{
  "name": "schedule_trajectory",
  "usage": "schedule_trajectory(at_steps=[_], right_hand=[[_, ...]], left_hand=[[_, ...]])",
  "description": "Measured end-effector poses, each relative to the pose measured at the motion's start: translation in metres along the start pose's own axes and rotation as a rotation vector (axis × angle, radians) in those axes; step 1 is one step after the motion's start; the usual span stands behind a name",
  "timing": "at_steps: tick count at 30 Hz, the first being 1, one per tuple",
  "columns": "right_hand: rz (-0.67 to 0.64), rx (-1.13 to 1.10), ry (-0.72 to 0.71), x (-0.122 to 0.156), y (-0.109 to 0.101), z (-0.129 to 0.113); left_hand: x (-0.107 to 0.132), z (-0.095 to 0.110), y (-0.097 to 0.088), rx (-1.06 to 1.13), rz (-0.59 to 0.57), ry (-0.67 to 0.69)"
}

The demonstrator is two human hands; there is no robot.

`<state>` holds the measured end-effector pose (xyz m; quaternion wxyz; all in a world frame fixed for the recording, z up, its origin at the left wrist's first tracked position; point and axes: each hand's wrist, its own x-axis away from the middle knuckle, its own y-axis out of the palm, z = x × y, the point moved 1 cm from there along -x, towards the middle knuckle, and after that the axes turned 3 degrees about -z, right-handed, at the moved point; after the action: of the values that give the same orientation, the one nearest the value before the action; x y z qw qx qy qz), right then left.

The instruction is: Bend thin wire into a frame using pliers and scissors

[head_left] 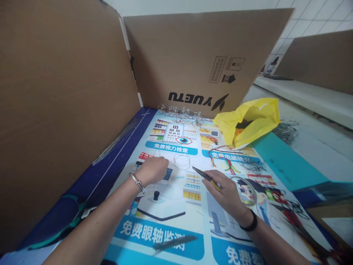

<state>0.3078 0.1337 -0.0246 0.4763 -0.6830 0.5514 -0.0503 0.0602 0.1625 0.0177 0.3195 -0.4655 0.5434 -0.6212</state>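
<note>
My left hand [153, 170] is closed, knuckles up, over the printed sheet [176, 204]. What its fingers hold is hidden; a faint thin wire loop [157, 153] shows just beyond it, and I cannot tell whether the two touch. Between my hands lies a thin wire ring [182, 161], flat on the sheet. In my right hand [224, 189] is a pair of pliers [200, 172] with yellow-and-black handles, its dark jaws pointing left towards the ring. A bundle of short dark wires [175, 243] lies nearer to me.
Cardboard panels [198, 55] wall off the left and back. Tangled wire pieces [187, 113] lie along the back. At right are a yellow bag [250, 123], coloured cords [230, 165], a clear round ring-shaped item [246, 191], wire scraps [252, 164] and a teal box [289, 162].
</note>
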Motion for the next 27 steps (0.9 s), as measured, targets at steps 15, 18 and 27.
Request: schedule_trajectory(at_steps=[15, 18, 27], right_hand=[[0.02, 0.037, -0.053, 0.0, 0.001, 0.001], [0.038, 0.059, -0.055, 0.0, 0.002, 0.003], [0.015, -0.014, -0.08, -0.005, 0.009, -0.006]], left_hand=[[0.003, 0.008, -0.004, -0.009, 0.002, -0.029], [0.005, 0.011, -0.001, -0.031, -0.023, -0.047], [0.003, 0.011, 0.003, -0.012, -0.053, -0.041]])
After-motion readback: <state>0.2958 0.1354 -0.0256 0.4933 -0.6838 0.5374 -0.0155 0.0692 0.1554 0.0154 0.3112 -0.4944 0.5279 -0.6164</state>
